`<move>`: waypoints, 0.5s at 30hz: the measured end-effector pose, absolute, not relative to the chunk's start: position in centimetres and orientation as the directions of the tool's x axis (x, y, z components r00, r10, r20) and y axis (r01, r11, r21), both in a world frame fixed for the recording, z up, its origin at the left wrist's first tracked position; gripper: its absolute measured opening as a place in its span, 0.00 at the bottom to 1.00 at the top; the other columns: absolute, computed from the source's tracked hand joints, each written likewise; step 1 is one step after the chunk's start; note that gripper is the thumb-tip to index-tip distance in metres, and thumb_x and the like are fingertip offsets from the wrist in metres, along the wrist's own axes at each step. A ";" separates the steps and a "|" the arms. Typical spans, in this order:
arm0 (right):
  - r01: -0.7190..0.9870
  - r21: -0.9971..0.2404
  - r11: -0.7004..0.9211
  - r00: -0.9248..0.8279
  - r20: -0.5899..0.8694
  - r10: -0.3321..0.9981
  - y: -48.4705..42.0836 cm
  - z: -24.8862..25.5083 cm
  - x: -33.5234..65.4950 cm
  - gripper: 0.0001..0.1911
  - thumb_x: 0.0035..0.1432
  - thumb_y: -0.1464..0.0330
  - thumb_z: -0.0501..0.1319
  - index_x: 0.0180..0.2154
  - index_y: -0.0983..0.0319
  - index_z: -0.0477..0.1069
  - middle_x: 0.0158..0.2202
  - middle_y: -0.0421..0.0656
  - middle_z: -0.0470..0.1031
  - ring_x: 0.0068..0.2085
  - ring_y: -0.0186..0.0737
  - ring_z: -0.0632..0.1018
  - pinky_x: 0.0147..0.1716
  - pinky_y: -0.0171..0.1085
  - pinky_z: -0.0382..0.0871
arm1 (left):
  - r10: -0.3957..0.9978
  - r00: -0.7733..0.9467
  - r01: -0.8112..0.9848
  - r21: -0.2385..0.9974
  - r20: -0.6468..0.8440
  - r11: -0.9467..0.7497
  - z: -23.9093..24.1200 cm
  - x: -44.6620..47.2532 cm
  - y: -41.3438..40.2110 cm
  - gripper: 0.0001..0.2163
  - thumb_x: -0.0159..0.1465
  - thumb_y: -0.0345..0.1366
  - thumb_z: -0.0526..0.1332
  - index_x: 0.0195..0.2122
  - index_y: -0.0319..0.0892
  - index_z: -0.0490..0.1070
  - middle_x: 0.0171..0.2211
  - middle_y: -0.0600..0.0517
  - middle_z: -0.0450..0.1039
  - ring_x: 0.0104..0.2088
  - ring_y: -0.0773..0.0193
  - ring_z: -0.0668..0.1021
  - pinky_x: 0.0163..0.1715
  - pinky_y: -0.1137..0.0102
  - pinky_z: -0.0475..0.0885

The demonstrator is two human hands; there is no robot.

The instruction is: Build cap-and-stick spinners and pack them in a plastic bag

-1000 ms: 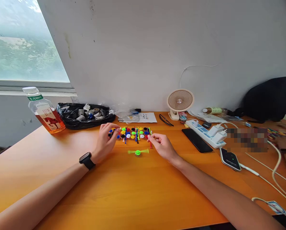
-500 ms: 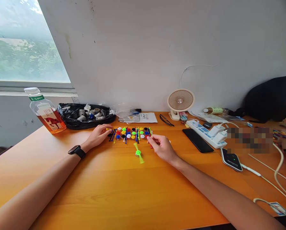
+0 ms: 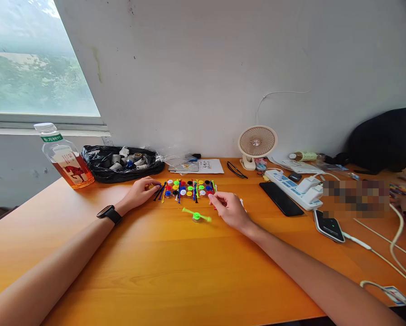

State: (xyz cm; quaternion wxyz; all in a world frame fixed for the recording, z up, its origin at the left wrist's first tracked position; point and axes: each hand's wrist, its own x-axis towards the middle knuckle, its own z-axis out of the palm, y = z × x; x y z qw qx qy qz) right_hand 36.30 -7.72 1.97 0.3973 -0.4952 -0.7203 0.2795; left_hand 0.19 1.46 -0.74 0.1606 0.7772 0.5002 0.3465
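The small two-bladed plastic spinner point(image 3: 196, 216) is bright green with yellow-green blades. The round plastic caps point(image 3: 183, 193) mix white, yellow, green, red, blue and black. The wooden tabletop point(image 3: 138, 271) is orange-brown with streaky grain; the plastic power strip point(image 3: 285, 186) is white and blue.

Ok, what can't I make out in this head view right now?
Head view:
Right hand: its curled fingers hide whatever they may hold.
Left hand: too small to tell whether it touches the sticks beside it.
Writing on the white paper: too small.
Things behind the pixelated patch: blurred out.
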 end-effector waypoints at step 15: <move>0.549 -0.729 0.409 -0.212 0.352 0.912 -7.8 1.8 36.3 0.28 0.72 0.49 0.55 0.27 0.61 0.71 0.21 0.36 0.56 0.24 0.34 0.59 0.26 0.38 0.48 | 0.748 0.184 0.669 0.476 0.637 -0.570 0.0 1.2 0.4 0.15 0.72 0.34 0.48 0.44 0.42 0.76 0.42 0.47 0.71 0.42 0.57 0.76 0.46 0.63 0.71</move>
